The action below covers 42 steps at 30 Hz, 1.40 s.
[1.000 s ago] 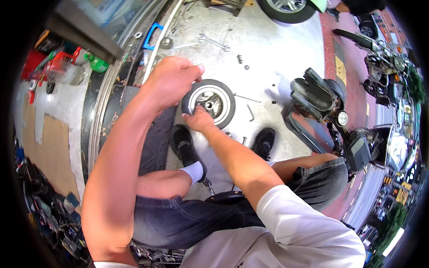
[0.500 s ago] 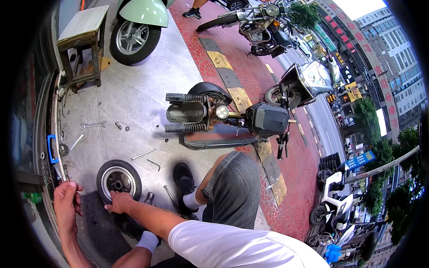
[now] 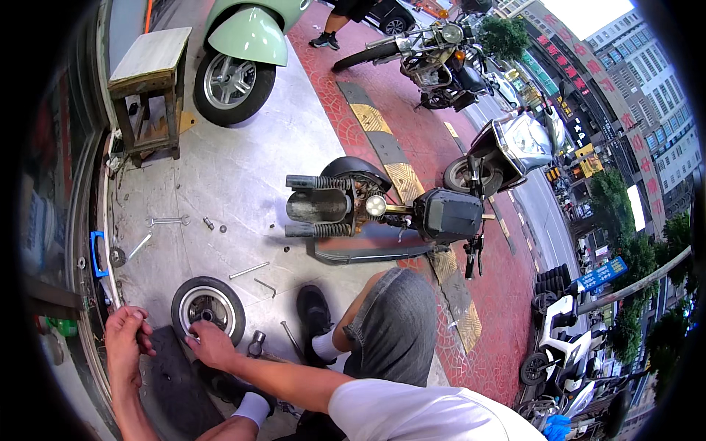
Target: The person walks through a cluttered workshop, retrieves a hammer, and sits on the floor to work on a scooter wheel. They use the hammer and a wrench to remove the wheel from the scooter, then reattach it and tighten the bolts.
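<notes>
Ahead of the right hand (image 3: 213, 345) spreads a smooth grey floor (image 3: 246, 173), with a pale glare across its far part. Close to the left of the left hand (image 3: 126, 338) runs a dark, metal-framed glass front (image 3: 55, 154). Well ahead of that hand stands a worn wooden stool (image 3: 151, 55) with a pale top. Far to the right of the right hand are patterned red paving (image 3: 507, 323), a grey road (image 3: 544, 217), trees (image 3: 507, 37) and tall, many-windowed buildings (image 3: 654, 88) under bright white sky (image 3: 588, 13).
</notes>
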Each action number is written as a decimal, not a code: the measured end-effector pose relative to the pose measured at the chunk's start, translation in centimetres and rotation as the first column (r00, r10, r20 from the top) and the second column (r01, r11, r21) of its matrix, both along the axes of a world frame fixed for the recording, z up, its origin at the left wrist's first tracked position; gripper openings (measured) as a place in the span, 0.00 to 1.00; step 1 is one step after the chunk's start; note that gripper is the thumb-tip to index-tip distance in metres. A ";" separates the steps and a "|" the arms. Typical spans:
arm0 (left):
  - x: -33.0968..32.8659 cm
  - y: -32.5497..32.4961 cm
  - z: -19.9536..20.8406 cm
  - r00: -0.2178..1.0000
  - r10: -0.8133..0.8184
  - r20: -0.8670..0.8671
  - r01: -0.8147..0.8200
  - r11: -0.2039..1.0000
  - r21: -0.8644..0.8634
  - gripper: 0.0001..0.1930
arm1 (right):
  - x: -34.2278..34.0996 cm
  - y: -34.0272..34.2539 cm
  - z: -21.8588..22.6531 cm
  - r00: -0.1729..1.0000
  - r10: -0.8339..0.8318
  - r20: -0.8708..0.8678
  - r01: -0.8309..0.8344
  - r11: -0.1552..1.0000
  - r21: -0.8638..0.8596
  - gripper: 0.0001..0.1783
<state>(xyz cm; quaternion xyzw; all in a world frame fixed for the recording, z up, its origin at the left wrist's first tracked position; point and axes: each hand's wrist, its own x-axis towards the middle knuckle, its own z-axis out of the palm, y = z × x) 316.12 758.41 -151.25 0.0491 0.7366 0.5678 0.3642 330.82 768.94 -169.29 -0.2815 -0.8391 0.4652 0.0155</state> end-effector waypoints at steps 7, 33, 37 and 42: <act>0.6 1.0 -0.5 0.997 0.074 0.019 -0.074 0.997 -0.022 0.22 | -3.6 1.4 16.3 0.803 -0.120 -0.584 0.008 0.981 -0.191 0.15; 0.2 0.9 2.7 0.988 -0.155 0.022 0.151 0.911 -0.384 0.35 | 1.5 9.6 0.4 0.985 0.120 0.122 -0.158 0.915 0.373 0.17; 0.3 1.1 2.0 0.981 -0.192 0.033 0.190 0.907 -0.376 0.35 | -0.2 7.8 -1.0 0.949 0.280 0.145 -0.315 0.865 0.391 0.17; 0.5 1.2 1.9 0.979 -0.200 0.026 0.197 0.923 -0.330 0.35 | -1.9 7.1 -2.2 0.933 0.301 0.196 -0.357 0.841 0.408 0.18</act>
